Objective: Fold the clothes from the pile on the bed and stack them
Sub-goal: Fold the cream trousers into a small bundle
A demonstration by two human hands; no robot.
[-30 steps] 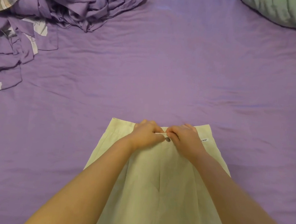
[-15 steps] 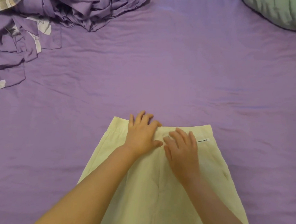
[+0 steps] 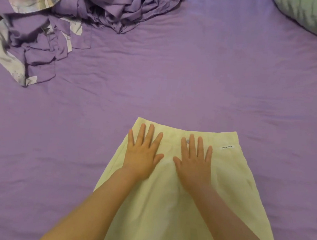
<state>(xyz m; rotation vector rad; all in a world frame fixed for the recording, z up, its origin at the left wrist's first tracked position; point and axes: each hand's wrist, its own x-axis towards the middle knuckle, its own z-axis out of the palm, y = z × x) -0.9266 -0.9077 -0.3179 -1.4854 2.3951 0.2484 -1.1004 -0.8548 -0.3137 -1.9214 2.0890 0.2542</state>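
A pale yellow garment (image 3: 232, 181) lies flat on the purple bed sheet (image 3: 194, 81), waistband away from me, a small white label near its right corner. My left hand (image 3: 144, 154) rests flat on its left half with fingers spread and straight. My right hand (image 3: 195, 161) lies flat on the middle, fingers straight, just below the waistband; a small button shows by its fingertips. Both forearms cover the garment's lower part.
A crumpled pile of purple and pale patterned cloth (image 3: 54, 19) lies at the far left. A green pillow (image 3: 311, 14) sits at the far right corner. Bare sheet stretches between them and the garment.
Both hands were curled together at the waistband button a second ago. They have since let go, flattened out and spread apart on the garment.
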